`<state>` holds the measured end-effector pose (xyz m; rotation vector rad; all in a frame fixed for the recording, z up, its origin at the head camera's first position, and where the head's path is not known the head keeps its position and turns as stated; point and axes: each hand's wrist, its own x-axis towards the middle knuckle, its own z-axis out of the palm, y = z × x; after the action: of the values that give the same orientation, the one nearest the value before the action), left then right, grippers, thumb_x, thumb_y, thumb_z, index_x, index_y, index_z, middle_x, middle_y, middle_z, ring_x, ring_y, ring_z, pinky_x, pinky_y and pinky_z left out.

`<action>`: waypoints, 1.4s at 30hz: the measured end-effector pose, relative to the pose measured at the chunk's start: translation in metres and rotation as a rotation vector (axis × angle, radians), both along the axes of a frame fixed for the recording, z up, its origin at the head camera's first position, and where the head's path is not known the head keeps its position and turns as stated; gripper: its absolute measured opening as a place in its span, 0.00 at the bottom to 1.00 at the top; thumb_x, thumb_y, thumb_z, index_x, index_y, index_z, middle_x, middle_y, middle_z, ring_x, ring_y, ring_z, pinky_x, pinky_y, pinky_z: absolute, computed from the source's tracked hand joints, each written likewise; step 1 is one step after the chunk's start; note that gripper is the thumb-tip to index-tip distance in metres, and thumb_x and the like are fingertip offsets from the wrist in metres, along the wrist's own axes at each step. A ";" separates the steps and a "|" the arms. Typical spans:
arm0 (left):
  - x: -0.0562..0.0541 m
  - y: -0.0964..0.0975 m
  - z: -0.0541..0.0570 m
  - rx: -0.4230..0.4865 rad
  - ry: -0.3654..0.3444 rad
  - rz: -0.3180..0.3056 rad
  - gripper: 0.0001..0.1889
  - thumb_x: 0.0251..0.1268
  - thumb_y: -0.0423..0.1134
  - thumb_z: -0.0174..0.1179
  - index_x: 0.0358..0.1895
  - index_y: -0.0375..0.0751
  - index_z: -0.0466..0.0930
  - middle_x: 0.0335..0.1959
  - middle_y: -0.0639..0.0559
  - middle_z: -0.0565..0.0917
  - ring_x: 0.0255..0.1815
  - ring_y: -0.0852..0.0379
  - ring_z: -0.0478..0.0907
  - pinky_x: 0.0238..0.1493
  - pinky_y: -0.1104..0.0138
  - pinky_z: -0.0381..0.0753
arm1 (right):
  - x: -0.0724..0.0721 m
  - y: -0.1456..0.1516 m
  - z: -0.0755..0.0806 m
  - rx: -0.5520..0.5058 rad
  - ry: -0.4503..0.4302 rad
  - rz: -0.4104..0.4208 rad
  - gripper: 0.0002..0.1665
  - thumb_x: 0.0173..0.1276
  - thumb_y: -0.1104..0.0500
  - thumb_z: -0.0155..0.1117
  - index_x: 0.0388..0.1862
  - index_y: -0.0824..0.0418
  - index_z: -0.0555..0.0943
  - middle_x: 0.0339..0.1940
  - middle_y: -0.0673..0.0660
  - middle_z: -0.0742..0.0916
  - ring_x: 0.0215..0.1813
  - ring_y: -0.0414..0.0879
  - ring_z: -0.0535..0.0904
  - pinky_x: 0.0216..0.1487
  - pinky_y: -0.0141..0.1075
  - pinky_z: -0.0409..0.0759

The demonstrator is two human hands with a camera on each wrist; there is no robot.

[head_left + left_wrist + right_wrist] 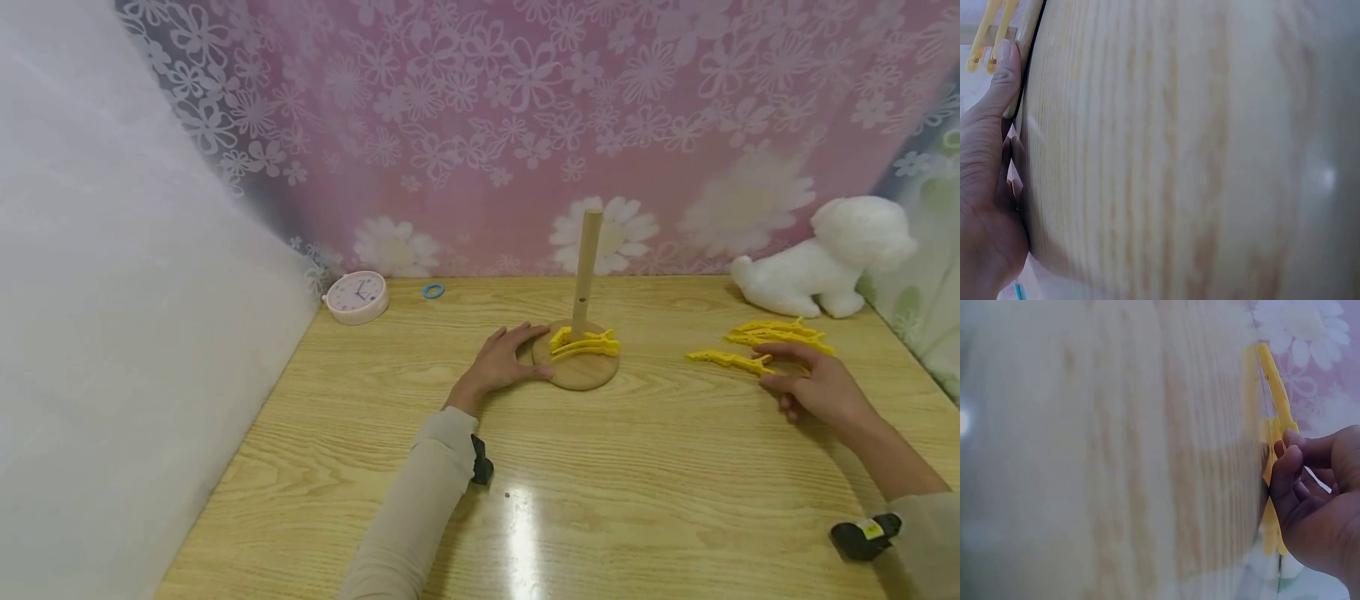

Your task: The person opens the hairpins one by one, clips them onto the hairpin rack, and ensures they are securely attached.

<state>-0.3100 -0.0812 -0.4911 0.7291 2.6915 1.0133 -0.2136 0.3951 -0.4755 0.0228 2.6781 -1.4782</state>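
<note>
A round wooden base (579, 377) bears an upright wooden post (588, 267), with yellow clips (587, 347) lying around the post's foot. My left hand (504, 360) holds the left edge of the base, thumb on the near side and fingers on the far side. In the left wrist view the thumb (1002, 78) lies against the base, close to the clips. Between thumb and index finger, my right hand (821, 390) pinches a long yellow clip (726, 359) by its forked right end; its other end points left. Just behind it lie several more yellow clips (776, 332), partly covered by the hand.
A pink round clock (357, 297) and a blue ring (432, 290) lie at the back left. At the back right sits a white plush dog (832, 258). A flowered curtain (480, 150) hangs along the table's back edge, and a white wall (135, 292) borders the left.
</note>
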 end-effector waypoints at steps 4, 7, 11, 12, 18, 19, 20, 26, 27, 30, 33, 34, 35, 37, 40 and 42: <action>0.000 -0.001 0.000 0.003 0.000 0.003 0.46 0.60 0.62 0.73 0.81 0.62 0.64 0.84 0.53 0.58 0.86 0.57 0.49 0.86 0.60 0.36 | -0.001 -0.004 0.003 0.045 0.034 0.022 0.19 0.80 0.60 0.61 0.65 0.62 0.76 0.19 0.57 0.79 0.17 0.48 0.74 0.17 0.41 0.77; -0.001 -0.001 0.000 0.003 -0.002 0.004 0.46 0.60 0.62 0.73 0.81 0.62 0.64 0.84 0.54 0.58 0.86 0.57 0.49 0.86 0.60 0.35 | -0.001 -0.011 0.005 0.061 0.065 0.014 0.19 0.81 0.60 0.60 0.65 0.66 0.75 0.17 0.59 0.79 0.17 0.48 0.73 0.17 0.41 0.75; -0.002 0.000 -0.002 -0.003 0.003 0.001 0.46 0.60 0.62 0.73 0.81 0.63 0.64 0.84 0.54 0.58 0.86 0.57 0.48 0.86 0.60 0.35 | -0.002 -0.022 0.010 0.056 0.115 -0.019 0.20 0.82 0.59 0.58 0.67 0.67 0.75 0.26 0.56 0.84 0.20 0.47 0.75 0.19 0.40 0.76; -0.002 0.000 -0.002 -0.005 0.004 0.000 0.46 0.60 0.62 0.73 0.81 0.63 0.63 0.84 0.54 0.58 0.86 0.57 0.48 0.86 0.61 0.35 | -0.003 -0.024 0.011 0.052 0.126 -0.024 0.21 0.82 0.59 0.57 0.67 0.67 0.75 0.30 0.53 0.85 0.21 0.47 0.76 0.19 0.40 0.77; -0.002 0.001 -0.003 -0.006 0.016 -0.008 0.46 0.60 0.63 0.73 0.81 0.62 0.64 0.84 0.54 0.59 0.85 0.60 0.50 0.85 0.63 0.35 | -0.009 -0.045 0.021 -0.007 0.159 -0.033 0.20 0.82 0.59 0.59 0.67 0.64 0.77 0.44 0.32 0.81 0.21 0.48 0.77 0.19 0.40 0.79; -0.002 0.001 -0.003 -0.007 0.018 -0.008 0.46 0.60 0.63 0.73 0.81 0.61 0.64 0.84 0.54 0.59 0.85 0.60 0.50 0.85 0.63 0.36 | -0.011 -0.050 0.023 -0.021 0.161 -0.037 0.20 0.81 0.58 0.59 0.67 0.63 0.77 0.44 0.31 0.82 0.20 0.49 0.77 0.19 0.40 0.79; -0.002 0.001 -0.003 -0.009 0.018 -0.006 0.46 0.60 0.63 0.73 0.81 0.62 0.64 0.84 0.54 0.59 0.85 0.60 0.50 0.85 0.63 0.36 | -0.012 -0.054 0.025 -0.038 0.162 -0.040 0.20 0.81 0.58 0.60 0.67 0.63 0.78 0.43 0.29 0.82 0.20 0.48 0.77 0.18 0.40 0.79; -0.003 0.000 -0.003 -0.019 0.008 0.007 0.46 0.60 0.63 0.72 0.81 0.64 0.63 0.85 0.54 0.57 0.86 0.56 0.47 0.86 0.60 0.37 | -0.024 -0.083 0.034 -0.158 0.168 -0.063 0.20 0.80 0.59 0.62 0.66 0.65 0.80 0.41 0.28 0.86 0.14 0.47 0.69 0.14 0.42 0.70; -0.003 0.000 -0.003 -0.020 0.007 0.008 0.46 0.60 0.63 0.72 0.81 0.65 0.63 0.85 0.54 0.57 0.86 0.55 0.47 0.86 0.59 0.37 | -0.026 -0.088 0.034 -0.176 0.166 -0.074 0.20 0.79 0.60 0.63 0.66 0.65 0.81 0.41 0.28 0.87 0.12 0.46 0.66 0.13 0.42 0.68; -0.002 -0.001 -0.003 -0.018 0.007 0.011 0.46 0.60 0.63 0.72 0.81 0.65 0.63 0.85 0.54 0.57 0.86 0.55 0.46 0.86 0.59 0.37 | -0.030 -0.101 0.033 -0.204 0.160 -0.099 0.19 0.78 0.63 0.64 0.64 0.65 0.82 0.40 0.29 0.87 0.11 0.38 0.65 0.10 0.43 0.61; -0.001 0.000 -0.002 -0.018 0.014 0.004 0.46 0.60 0.62 0.73 0.81 0.63 0.63 0.84 0.53 0.58 0.86 0.56 0.48 0.86 0.60 0.37 | -0.032 -0.113 0.030 -0.189 0.160 -0.120 0.18 0.77 0.66 0.64 0.63 0.65 0.84 0.39 0.29 0.87 0.22 0.28 0.79 0.09 0.42 0.58; -0.001 0.000 -0.002 -0.018 0.016 0.001 0.46 0.60 0.62 0.73 0.81 0.62 0.63 0.84 0.53 0.58 0.86 0.56 0.48 0.86 0.60 0.36 | -0.032 -0.116 0.030 -0.177 0.162 -0.125 0.17 0.76 0.66 0.65 0.62 0.65 0.84 0.39 0.29 0.86 0.27 0.28 0.83 0.09 0.41 0.57; -0.001 0.000 -0.001 -0.017 0.018 -0.003 0.46 0.60 0.61 0.73 0.81 0.61 0.63 0.84 0.53 0.58 0.86 0.56 0.48 0.86 0.60 0.36 | -0.033 -0.120 0.029 -0.171 0.165 -0.129 0.17 0.76 0.66 0.65 0.61 0.66 0.85 0.39 0.29 0.86 0.34 0.27 0.85 0.09 0.40 0.57; 0.000 0.000 -0.001 -0.019 0.020 -0.006 0.46 0.61 0.61 0.73 0.81 0.61 0.63 0.84 0.53 0.58 0.86 0.56 0.49 0.86 0.60 0.36 | -0.035 -0.127 0.029 -0.149 0.175 -0.151 0.17 0.75 0.65 0.67 0.60 0.67 0.86 0.38 0.29 0.86 0.41 0.25 0.85 0.11 0.36 0.63; 0.000 0.000 0.000 -0.021 0.010 0.004 0.46 0.61 0.62 0.73 0.81 0.62 0.64 0.84 0.53 0.58 0.86 0.55 0.48 0.86 0.59 0.37 | -0.040 -0.140 0.029 -0.142 0.195 -0.183 0.16 0.74 0.65 0.69 0.57 0.68 0.87 0.35 0.28 0.86 0.40 0.22 0.83 0.12 0.32 0.65; 0.000 -0.001 0.000 -0.023 0.006 0.011 0.45 0.61 0.62 0.73 0.81 0.63 0.64 0.84 0.54 0.58 0.86 0.56 0.47 0.86 0.60 0.37 | -0.043 -0.148 0.030 -0.143 0.211 -0.187 0.16 0.73 0.65 0.70 0.56 0.69 0.88 0.35 0.31 0.88 0.40 0.21 0.82 0.14 0.30 0.70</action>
<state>-0.3101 -0.0819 -0.4908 0.7146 2.7112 0.9822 -0.2570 0.2471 -0.4452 0.1185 2.7896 -1.8203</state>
